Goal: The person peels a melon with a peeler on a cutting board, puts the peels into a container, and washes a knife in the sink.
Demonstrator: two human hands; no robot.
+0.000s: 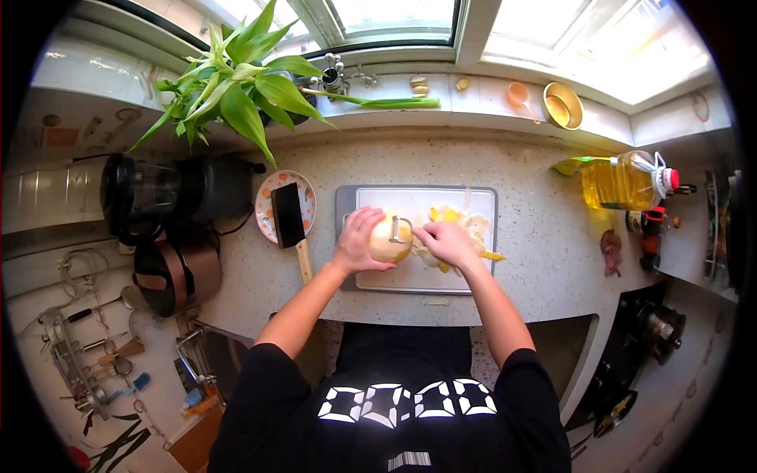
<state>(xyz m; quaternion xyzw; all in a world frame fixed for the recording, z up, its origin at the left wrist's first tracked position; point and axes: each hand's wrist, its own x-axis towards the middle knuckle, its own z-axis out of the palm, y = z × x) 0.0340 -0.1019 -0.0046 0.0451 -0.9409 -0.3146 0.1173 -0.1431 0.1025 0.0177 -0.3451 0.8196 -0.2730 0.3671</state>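
Forearms (303, 309) converge forward, left hand (359, 240) cupping the pale round produce (386, 247), right hand (448, 241) gripping the peeler (409, 225).

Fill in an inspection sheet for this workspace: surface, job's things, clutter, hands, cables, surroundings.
Surface: speckled countertop, bearing a grey-edged cutting board.
Job's things: pale round produce, kind unclear, over the board; metal peeler against it; yellowish peelings heaped to its right.
Clutter: cleaver lying across a patterned plate, its handle past the rim; oil bottle at the right.
Hands: left hand steadies the produce; right hand grips the peeler.
Cables: dark cord beside the appliances on the left; its ends cannot be made out.
Surroundings: leafy plant at the windowsill; utensils hang at far left.
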